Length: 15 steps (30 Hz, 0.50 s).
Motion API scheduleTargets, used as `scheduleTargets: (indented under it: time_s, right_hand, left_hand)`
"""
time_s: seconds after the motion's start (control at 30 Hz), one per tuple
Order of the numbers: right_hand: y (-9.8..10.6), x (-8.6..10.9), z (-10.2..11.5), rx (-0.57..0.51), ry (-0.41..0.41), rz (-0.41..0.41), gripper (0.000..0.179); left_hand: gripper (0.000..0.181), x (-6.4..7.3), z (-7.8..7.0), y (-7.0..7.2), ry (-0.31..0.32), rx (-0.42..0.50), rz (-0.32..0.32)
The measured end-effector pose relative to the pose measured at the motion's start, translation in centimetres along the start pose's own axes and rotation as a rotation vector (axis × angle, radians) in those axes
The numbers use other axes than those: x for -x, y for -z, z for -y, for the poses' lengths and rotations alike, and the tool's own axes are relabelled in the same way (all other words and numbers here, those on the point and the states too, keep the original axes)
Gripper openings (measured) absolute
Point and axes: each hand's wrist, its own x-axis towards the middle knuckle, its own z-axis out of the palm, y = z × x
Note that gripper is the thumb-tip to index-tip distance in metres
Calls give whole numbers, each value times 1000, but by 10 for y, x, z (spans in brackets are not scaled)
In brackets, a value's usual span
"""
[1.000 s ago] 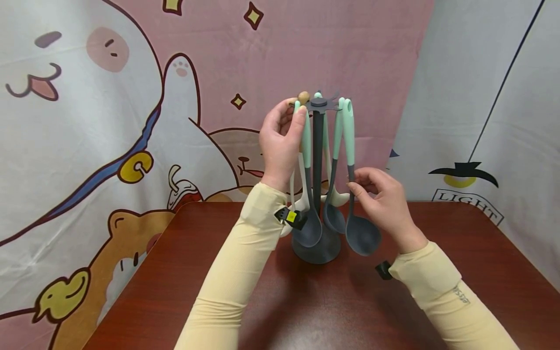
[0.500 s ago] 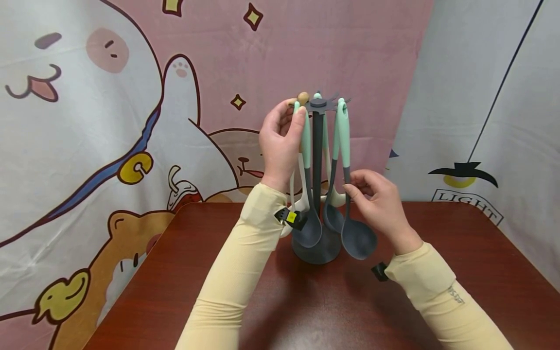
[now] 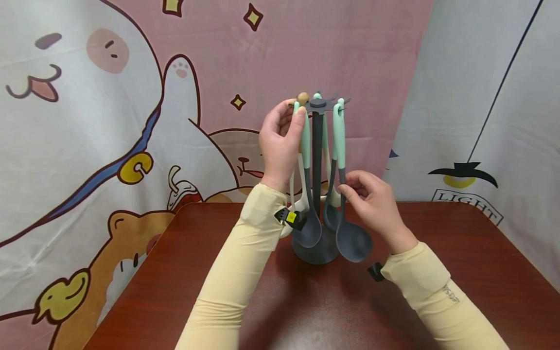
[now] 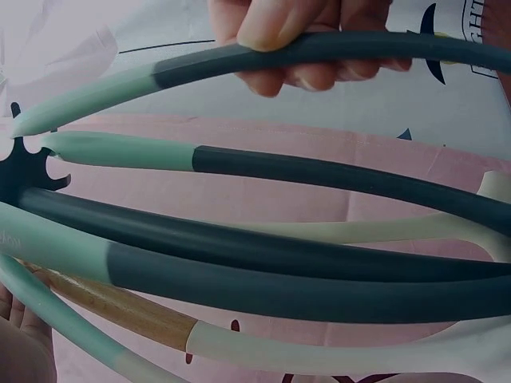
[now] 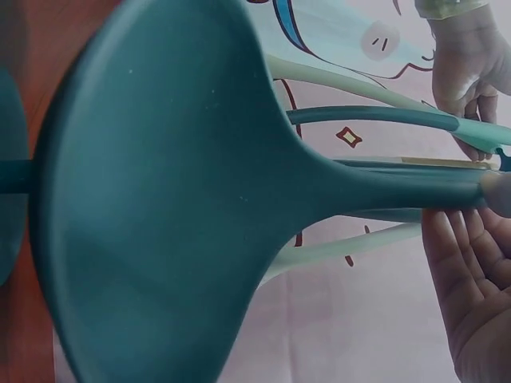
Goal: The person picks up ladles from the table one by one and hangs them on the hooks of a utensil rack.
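A dark grey ladle with a mint-green handle is pinched at its shaft between thumb and fingers of my right hand. Its handle top is beside a hook of the dark utensil rack; the left wrist view also shows that ladle near the hooks, and I cannot tell if it hangs there. My left hand grips the rack's top on the left; the exact part is hidden by the hand. By its thumb hangs a grey spoon, with a wooden handle just behind.
Another grey utensil hangs behind the ladle, and a cream-headed one hangs on the left side. The rack's round base stands on a reddish-brown table. A printed cloth hangs behind.
My right hand has moved left and slightly down with the ladle, bringing its handle top from right of the rack to over a hook. The left hand has stayed in place.
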Motion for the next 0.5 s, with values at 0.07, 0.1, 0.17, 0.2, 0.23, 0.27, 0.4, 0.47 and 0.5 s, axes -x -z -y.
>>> scheduleTargets:
  time_s: [0.07,0.1,0.17,0.2,0.23,0.27,0.4,0.47,0.5]
  right_hand:
    - [-1,0,0,-6,-4,9,12]
    - [-1,-1,0,-7,-5,13,12]
    - [-1,-1,1,-9,-9,17,11]
    - [-1,-1,1,-10,-11,20,12]
    - [-1,-1,2,-11,-14,22,12]
    - [-1,-1,2,-12,-17,24,12]
    - [-1,0,2,-20,-20,29,16]
    - [0,1,2,-22,-17,33,17]
    - [0,2,2,-24,-18,37,18]
  left_hand:
    - [32,0,1,0,3,-2,2]
    - [32,0,1,0,4,-3,3]
    - [31,-1,1,0,4,-3,4]
    - [31,-1,1,0,4,-2,4]
    - [31,-1,1,0,3,-1,4]
    - [31,-1,1,0,1,1,4]
    - [31,-1,0,0,-2,6,4]
    - [31,-1,0,0,-1,7,3]
    - [31,-1,0,0,-1,7,1]
